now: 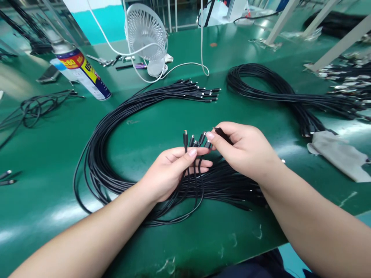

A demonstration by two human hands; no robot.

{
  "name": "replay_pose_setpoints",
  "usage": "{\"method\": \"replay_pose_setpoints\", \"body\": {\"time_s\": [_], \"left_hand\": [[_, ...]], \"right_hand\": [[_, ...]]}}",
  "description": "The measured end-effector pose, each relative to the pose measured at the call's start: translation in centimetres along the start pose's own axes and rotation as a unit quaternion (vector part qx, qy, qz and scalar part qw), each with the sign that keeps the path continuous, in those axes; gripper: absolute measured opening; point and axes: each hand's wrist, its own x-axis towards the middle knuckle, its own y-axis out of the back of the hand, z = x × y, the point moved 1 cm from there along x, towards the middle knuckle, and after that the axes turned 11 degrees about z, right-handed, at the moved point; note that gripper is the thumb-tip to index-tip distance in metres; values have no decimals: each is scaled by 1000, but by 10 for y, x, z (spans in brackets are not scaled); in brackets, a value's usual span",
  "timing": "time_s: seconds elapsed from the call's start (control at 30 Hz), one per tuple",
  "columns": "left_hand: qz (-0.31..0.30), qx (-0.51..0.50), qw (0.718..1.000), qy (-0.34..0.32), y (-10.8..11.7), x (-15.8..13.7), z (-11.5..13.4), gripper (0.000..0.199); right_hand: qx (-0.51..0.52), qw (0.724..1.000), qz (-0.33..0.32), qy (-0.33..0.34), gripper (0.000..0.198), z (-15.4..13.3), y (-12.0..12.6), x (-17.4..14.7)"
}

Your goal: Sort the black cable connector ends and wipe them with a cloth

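Note:
My left hand [174,170] pinches several black USB cables [185,139] near their plugs, thumb on top, with the metal tips pointing up and away. Close on the right, my right hand [243,148] is closed on a small dark pointed object [222,135], partly covered by the fingers; its exact kind I cannot make out. The right thumb and fingertips are beside the rightmost plugs, and whether they touch is unclear. Below both hands, a large curved bundle of black cables [100,146] lies on the green table [139,131], one set of plug ends at the back.
A spray can [84,71] and a small white fan [146,34] with a white cord stand at the back left. Another looped cable bundle [261,73] lies at right, near a grey cloth [339,152]. Loose cables [34,110] lie at far left. Metal posts [342,46] rise at the back right.

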Motion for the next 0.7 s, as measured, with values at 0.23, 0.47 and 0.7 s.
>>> {"method": "replay_pose_setpoints", "body": {"time_s": [0.23,0.47,0.7], "left_hand": [[-2,137,989,-53,3,2,-3,27],[-58,215,966,-132,0,0,1,16],[-35,61,997,-45,3,1,-4,18]], "right_hand": [[70,996,54,15,12,-3,-2,-5],[193,978,-75,-22,10,-14,0,-9],[273,943,-152,-113,19,-6,-2,-7]]}}
